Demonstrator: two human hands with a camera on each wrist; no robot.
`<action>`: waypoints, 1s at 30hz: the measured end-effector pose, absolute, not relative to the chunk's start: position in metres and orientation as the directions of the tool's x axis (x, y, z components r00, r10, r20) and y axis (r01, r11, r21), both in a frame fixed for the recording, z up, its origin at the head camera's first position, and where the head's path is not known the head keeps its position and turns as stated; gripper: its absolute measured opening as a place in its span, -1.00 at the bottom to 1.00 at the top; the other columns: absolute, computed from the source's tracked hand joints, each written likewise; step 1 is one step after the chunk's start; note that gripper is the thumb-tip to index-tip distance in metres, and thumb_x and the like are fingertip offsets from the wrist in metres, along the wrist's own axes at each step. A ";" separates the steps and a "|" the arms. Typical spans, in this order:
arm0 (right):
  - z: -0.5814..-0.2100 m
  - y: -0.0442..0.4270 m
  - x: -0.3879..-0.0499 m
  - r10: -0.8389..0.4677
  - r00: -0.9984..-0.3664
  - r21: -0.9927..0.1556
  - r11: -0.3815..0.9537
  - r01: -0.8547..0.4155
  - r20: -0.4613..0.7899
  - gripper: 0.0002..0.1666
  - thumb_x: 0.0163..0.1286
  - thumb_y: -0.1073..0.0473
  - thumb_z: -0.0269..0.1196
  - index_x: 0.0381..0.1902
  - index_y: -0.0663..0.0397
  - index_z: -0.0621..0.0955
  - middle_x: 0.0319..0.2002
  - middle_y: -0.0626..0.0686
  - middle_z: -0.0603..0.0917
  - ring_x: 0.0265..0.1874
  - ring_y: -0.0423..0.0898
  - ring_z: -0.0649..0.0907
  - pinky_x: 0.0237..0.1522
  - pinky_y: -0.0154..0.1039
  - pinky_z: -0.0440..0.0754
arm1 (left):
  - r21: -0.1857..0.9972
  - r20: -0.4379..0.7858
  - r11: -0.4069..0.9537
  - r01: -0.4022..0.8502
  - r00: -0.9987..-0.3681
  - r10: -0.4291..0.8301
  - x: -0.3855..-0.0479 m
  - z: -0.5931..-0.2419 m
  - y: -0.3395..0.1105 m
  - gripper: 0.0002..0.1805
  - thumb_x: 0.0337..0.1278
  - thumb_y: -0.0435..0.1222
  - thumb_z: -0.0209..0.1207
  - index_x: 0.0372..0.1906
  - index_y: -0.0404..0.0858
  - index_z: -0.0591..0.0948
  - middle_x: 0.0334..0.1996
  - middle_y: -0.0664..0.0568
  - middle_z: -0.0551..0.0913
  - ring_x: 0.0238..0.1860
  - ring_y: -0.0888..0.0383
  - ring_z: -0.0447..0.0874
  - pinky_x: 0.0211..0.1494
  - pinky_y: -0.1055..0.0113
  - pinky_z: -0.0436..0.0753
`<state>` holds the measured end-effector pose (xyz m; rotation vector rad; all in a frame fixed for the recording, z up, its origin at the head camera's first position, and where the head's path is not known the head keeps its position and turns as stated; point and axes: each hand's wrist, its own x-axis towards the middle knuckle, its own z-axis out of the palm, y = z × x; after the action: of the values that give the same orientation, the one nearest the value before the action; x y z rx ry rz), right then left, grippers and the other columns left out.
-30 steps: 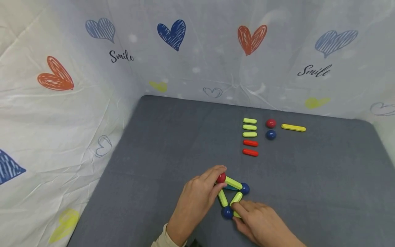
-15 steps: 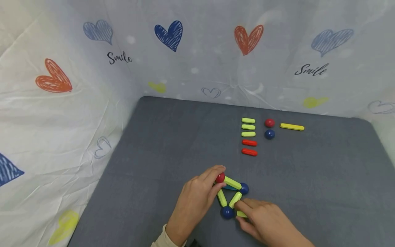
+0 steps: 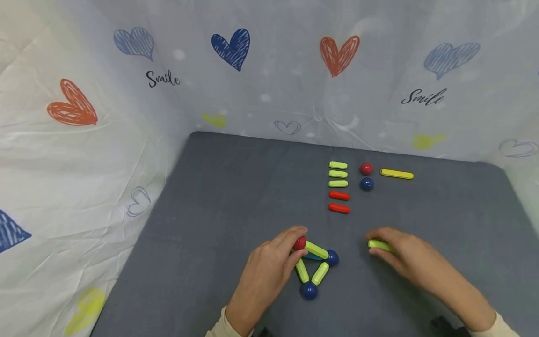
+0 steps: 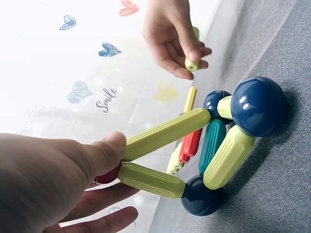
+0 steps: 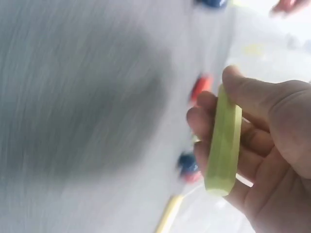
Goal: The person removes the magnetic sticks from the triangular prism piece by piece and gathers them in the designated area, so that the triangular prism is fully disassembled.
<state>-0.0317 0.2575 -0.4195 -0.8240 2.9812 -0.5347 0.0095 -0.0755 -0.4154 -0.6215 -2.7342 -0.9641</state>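
Observation:
My left hand (image 3: 267,267) pinches a red ball (image 3: 300,243) at the top of a frame built from rods and balls. Yellow-green rods (image 4: 167,134) run down from it to blue balls (image 4: 258,107) near the grey surface, and a teal rod (image 4: 212,143) joins two of those blue balls. Part of the frame is hidden behind the left hand in the head view. Off to the right of the frame, my right hand (image 3: 410,255) grips a loose yellow-green rod (image 5: 224,145) between thumb and fingers, apart from the other pieces.
Farther back on the grey surface (image 3: 236,187) lie several short yellow-green rods (image 3: 338,174) and two red rods (image 3: 339,195). Beside them are a loose red ball (image 3: 367,169), a loose blue ball (image 3: 367,184) and a longer yellow rod (image 3: 396,174). A heart-printed cloth (image 3: 269,70) stands behind.
The right hand has pulled a yellow-green rod away from the near blue ball and carried it right and farther back. The left hand has stayed on the red ball.

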 end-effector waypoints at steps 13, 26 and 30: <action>-0.439 0.313 -0.118 -0.493 -0.863 -0.325 0.803 -0.500 0.111 -0.70 0.35 0.17 0.52 0.04 -0.07 0.80 -0.07 -0.07 0.83 -0.14 -0.06 0.79 -0.12 0.05 0.73 | 0.571 0.305 0.691 0.443 -0.896 0.323 0.007 -0.416 -0.076 -0.49 0.32 -0.19 0.44 0.33 -0.07 0.63 0.23 0.16 0.71 -0.06 0.24 0.80 -0.03 0.30 0.76; -0.430 0.326 -0.165 -0.472 -0.880 -0.304 0.847 -0.437 -0.051 -0.64 0.42 0.20 0.46 0.08 0.27 0.75 -0.05 0.24 0.81 -0.13 0.19 0.79 -0.08 0.23 0.69 | 0.567 0.306 0.691 0.449 -0.893 0.329 0.008 -0.415 -0.075 -0.50 0.33 -0.17 0.43 0.33 -0.07 0.62 0.24 0.17 0.70 -0.05 0.28 0.79 -0.03 0.31 0.75; -0.430 0.327 -0.173 -0.466 -0.884 -0.296 0.850 -0.437 -0.035 -0.65 0.38 0.21 0.49 0.07 0.24 0.76 -0.06 0.24 0.81 -0.14 0.20 0.77 -0.09 0.25 0.68 | 0.570 0.298 0.694 0.440 -0.898 0.325 0.008 -0.415 -0.076 -0.51 0.34 -0.17 0.43 0.32 -0.06 0.63 0.23 0.18 0.70 -0.08 0.28 0.79 -0.05 0.31 0.75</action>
<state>-0.1729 0.3266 -0.4302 -0.7146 2.9196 -0.4289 0.0083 -0.0761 -0.4153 -0.6220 -2.7285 -0.9853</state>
